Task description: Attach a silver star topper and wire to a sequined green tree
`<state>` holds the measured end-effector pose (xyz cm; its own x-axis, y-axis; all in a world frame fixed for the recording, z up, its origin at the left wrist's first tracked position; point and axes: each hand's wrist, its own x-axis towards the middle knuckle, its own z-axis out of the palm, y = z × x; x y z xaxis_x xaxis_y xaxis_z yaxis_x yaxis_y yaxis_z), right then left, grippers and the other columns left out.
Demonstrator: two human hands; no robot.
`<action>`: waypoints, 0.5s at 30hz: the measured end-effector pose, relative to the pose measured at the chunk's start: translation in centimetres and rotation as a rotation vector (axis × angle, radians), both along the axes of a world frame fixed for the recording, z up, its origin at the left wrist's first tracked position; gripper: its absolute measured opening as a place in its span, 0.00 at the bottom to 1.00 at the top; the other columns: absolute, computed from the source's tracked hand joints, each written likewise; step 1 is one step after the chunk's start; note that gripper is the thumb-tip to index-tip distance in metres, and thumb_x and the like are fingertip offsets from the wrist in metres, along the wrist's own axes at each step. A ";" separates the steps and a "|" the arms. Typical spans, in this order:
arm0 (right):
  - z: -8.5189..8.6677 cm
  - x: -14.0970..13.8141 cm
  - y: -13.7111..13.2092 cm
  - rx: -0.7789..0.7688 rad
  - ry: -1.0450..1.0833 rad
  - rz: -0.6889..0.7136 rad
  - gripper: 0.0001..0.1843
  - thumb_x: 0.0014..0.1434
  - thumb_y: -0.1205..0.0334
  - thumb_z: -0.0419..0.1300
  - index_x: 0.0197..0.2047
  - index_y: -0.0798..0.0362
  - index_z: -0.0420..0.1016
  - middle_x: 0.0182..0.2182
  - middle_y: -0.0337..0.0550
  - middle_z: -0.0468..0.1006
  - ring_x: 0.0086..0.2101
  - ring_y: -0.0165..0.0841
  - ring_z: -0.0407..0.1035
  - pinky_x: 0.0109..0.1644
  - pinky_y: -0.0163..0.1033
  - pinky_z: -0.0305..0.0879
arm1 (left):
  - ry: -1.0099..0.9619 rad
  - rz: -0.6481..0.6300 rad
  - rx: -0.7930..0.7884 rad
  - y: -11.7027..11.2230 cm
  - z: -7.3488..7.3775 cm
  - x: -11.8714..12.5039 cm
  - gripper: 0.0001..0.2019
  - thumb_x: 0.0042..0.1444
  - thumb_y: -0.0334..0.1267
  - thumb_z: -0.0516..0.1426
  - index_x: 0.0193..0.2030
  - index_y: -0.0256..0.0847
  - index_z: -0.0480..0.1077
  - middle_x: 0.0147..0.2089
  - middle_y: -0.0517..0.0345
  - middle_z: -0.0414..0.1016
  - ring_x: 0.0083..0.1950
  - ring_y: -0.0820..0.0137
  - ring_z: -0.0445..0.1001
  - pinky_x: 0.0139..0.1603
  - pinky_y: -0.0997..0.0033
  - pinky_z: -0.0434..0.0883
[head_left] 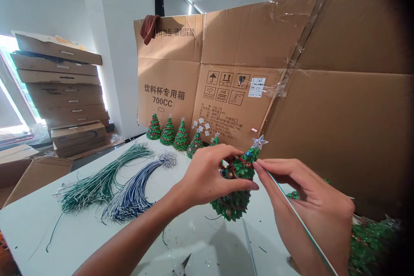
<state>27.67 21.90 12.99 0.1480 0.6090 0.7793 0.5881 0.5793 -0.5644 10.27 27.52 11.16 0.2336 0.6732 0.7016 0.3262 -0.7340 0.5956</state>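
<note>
Behind the left hand (207,176), the tree (243,169) is partly hidden.

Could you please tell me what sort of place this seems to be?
It is probably a small craft workshop: a row of similar decorated miniature trees stands on the white table, alongside bundles of green strands and blue strands, and cardboard boxes are stacked beyond it.

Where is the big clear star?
Right of centre in the head view, the star tops the green tree in the left hand, near the right hand.
</note>
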 end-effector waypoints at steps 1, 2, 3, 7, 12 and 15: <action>-0.1 0.1 0.1 -0.026 -0.005 0.030 0.06 0.67 0.55 0.70 0.36 0.41 0.85 0.37 0.36 0.85 0.38 0.38 0.78 0.45 0.45 0.72 | 0.008 0.002 0.000 0.1 0.0 0.0 0.23 0.52 0.51 0.76 0.51 0.43 0.82 0.47 0.54 0.88 0.45 0.61 0.85 0.43 0.63 0.79; -0.1 0.3 0.2 -0.060 0.004 0.059 0.06 0.66 0.54 0.71 0.36 0.40 0.86 0.37 0.36 0.86 0.37 0.38 0.79 0.43 0.44 0.73 | 0.015 0.002 -0.002 0.1 -0.1 0.0 0.23 0.53 0.51 0.76 0.50 0.43 0.82 0.48 0.54 0.88 0.46 0.61 0.85 0.43 0.63 0.79; -0.2 0.4 0.3 -0.095 0.026 0.076 0.05 0.65 0.53 0.72 0.36 0.40 0.86 0.36 0.36 0.86 0.37 0.38 0.80 0.41 0.42 0.73 | 0.020 0.001 -0.003 0.2 -0.1 0.0 0.23 0.53 0.51 0.76 0.50 0.43 0.82 0.48 0.53 0.88 0.46 0.61 0.85 0.43 0.64 0.79; -0.1 0.9 0.6 -0.225 0.162 0.113 0.09 0.58 0.49 0.77 0.39 0.42 0.88 0.36 0.38 0.88 0.37 0.38 0.83 0.40 0.38 0.79 | 0.035 -0.002 -0.013 0.2 -0.1 0.0 0.22 0.53 0.50 0.75 0.50 0.44 0.82 0.46 0.56 0.87 0.44 0.63 0.84 0.42 0.65 0.79; 0.4 0.6 0.5 -0.255 0.277 0.234 0.13 0.55 0.49 0.79 0.39 0.45 0.88 0.35 0.41 0.88 0.34 0.38 0.82 0.40 0.38 0.83 | 0.020 0.002 -0.036 0.1 0.0 0.0 0.22 0.53 0.51 0.76 0.50 0.44 0.82 0.47 0.55 0.88 0.46 0.62 0.85 0.44 0.64 0.80; 0.4 0.3 0.2 -0.186 0.223 0.066 0.07 0.57 0.50 0.77 0.36 0.41 0.89 0.32 0.37 0.88 0.31 0.36 0.80 0.37 0.38 0.78 | 0.014 0.007 -0.019 0.1 -0.1 0.1 0.23 0.52 0.51 0.76 0.51 0.45 0.82 0.48 0.55 0.88 0.46 0.61 0.85 0.44 0.64 0.79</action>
<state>27.98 22.08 13.39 0.2587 0.7521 0.6062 0.4020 0.4868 -0.7755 10.33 27.64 11.06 0.2387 0.6878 0.6856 0.3395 -0.7205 0.6046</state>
